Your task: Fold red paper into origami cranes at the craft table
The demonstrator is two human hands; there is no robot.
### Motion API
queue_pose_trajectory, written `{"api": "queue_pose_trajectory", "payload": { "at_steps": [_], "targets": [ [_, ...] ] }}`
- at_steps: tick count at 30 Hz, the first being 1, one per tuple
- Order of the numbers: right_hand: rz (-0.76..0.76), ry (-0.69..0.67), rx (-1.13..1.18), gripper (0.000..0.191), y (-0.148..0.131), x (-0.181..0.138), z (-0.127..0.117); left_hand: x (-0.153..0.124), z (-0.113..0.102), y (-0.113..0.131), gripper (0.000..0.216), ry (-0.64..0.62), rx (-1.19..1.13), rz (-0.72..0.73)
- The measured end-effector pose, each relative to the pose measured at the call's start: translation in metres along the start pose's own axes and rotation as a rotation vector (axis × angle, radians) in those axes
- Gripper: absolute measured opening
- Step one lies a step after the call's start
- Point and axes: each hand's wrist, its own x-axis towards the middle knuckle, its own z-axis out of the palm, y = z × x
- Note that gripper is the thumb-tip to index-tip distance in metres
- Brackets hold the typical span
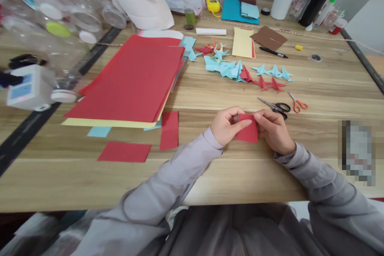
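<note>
A small piece of red paper (247, 132) is held up between my two hands, just above the table near its front. My left hand (226, 125) pinches its left side, thumb across the front face. At the upper right corner, my right hand (273, 130) grips it between thumb and fingers. Behind my right hand lie black-handled scissors (277, 107) and small orange-handled scissors (297, 103). Farther back sit several folded blue paper cranes (275, 71) and red paper cranes (262, 83).
Large red sheets (129, 80) are stacked to the left, with cut red rectangles (125, 152) in front. Plastic bottles (81, 18) crowd the back left. Brown paper (269, 39), a black pen (273, 52) and a yellow tape measure (213, 5) lie farther back. A pixelated object (358, 152) is at right.
</note>
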Motion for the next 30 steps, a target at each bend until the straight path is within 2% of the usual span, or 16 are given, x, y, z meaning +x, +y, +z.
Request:
{"api": "queue_pose_trajectory", "payload": {
  "at_steps": [4,8,11,13,21,30],
  "targets": [
    [-0.096,-0.029,-0.085,0.024,0.002,-0.001,0.001,0.004,-0.006,-0.002,0.036,0.146,-0.045,0.047],
    [-0.260,-0.012,-0.289,0.017,0.000,-0.001,-0.003,0.005,-0.012,-0.003,0.032,0.094,-0.050,0.106],
    [-0.421,-0.041,-0.490,0.007,-0.006,0.000,-0.008,0.004,-0.012,-0.003,0.022,0.042,0.007,0.177],
    [-0.477,-0.050,-0.540,0.005,-0.009,-0.001,-0.010,0.002,-0.011,-0.003,0.015,0.024,0.061,0.225],
    [-0.430,-0.051,-0.467,0.010,-0.008,0.001,-0.010,0.001,-0.010,-0.002,0.004,0.036,0.117,0.363],
    [-0.395,-0.031,-0.370,0.010,-0.004,0.002,-0.009,0.000,-0.009,-0.002,0.003,0.013,0.116,0.355]
  ]
}}
